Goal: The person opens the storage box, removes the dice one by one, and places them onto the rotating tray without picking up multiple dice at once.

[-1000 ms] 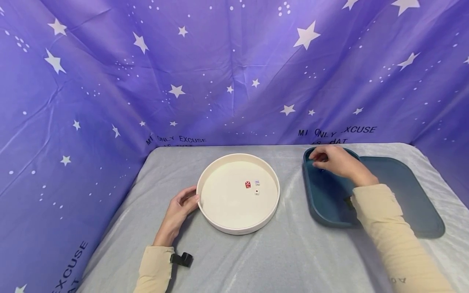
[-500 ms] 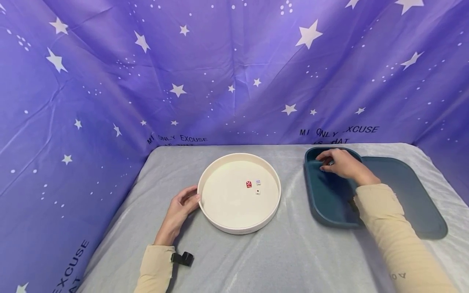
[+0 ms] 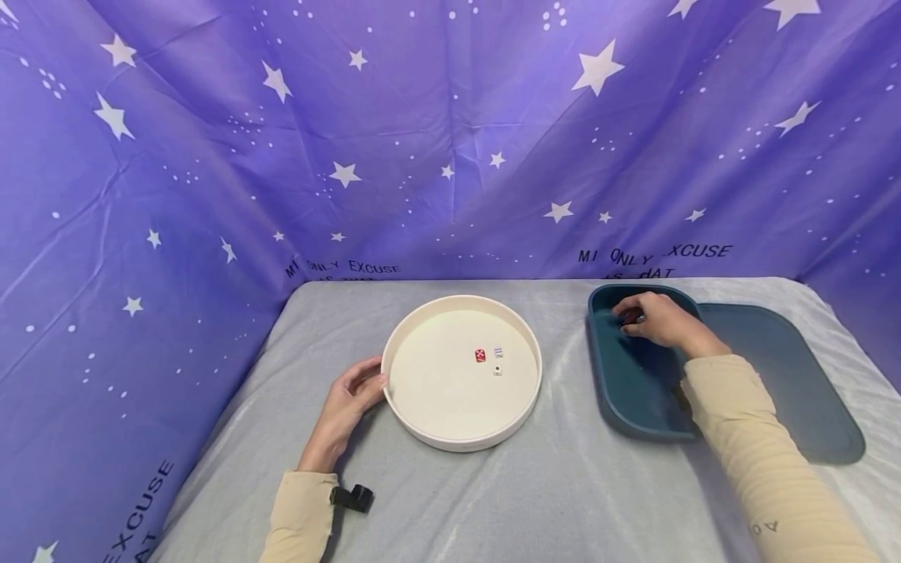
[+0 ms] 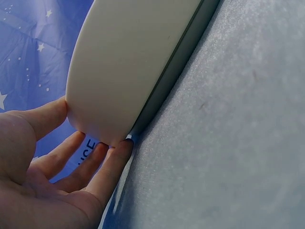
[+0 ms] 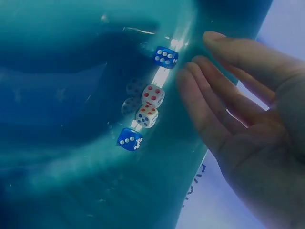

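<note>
A round cream tray (image 3: 450, 407) stands on the table, with one red die (image 3: 480, 356) and two white dice (image 3: 497, 370) inside. My left hand (image 3: 352, 395) holds its left side, thumb at the rim and fingertips low on the outer wall (image 4: 119, 71). My right hand (image 3: 662, 319) is inside the far end of a dark teal bin (image 3: 637, 407). In the right wrist view its loosely bent fingers (image 5: 190, 90) are beside a row of dice, two blue, one of them a blue die (image 5: 166, 57), and two white, one a white die (image 5: 152, 96). Nothing shows between thumb and fingers.
A flat teal lid (image 3: 795, 383) lies to the right of the bin, partly behind the right sleeve (image 3: 760, 446). Grey cloth (image 3: 521, 493) covers the table. A purple curtain (image 3: 422, 94) with white stars hangs behind and at the sides.
My right hand has moved a little right and nearer within the teal bin. The left hand, the round tray and its dice keep their places.
</note>
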Demonstrator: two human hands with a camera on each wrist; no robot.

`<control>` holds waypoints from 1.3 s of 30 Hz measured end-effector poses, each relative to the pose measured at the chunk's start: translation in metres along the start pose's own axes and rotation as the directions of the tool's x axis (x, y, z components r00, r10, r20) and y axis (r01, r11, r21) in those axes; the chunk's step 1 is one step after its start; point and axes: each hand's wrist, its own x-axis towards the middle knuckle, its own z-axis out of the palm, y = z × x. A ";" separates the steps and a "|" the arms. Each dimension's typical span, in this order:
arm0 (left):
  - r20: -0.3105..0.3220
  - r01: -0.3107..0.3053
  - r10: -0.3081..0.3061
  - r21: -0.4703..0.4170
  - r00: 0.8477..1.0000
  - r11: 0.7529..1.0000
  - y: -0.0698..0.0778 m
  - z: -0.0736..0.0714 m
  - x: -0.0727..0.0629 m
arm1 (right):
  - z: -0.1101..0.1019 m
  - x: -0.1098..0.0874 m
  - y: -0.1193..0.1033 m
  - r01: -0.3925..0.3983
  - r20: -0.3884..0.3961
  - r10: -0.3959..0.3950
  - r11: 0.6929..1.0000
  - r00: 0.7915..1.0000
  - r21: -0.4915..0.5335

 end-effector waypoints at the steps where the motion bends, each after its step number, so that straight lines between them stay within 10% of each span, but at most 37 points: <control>1: 0.001 0.000 0.000 -0.001 1.000 1.000 0.000 0.000 0.000 | 0.001 0.000 0.001 0.001 0.001 -0.001 1.000 1.000 0.000; 39: 0.017 -0.014 0.014 -0.004 1.000 1.000 -0.001 -0.001 0.000 | 0.011 0.005 0.013 0.043 0.079 -0.044 0.999 0.996 0.018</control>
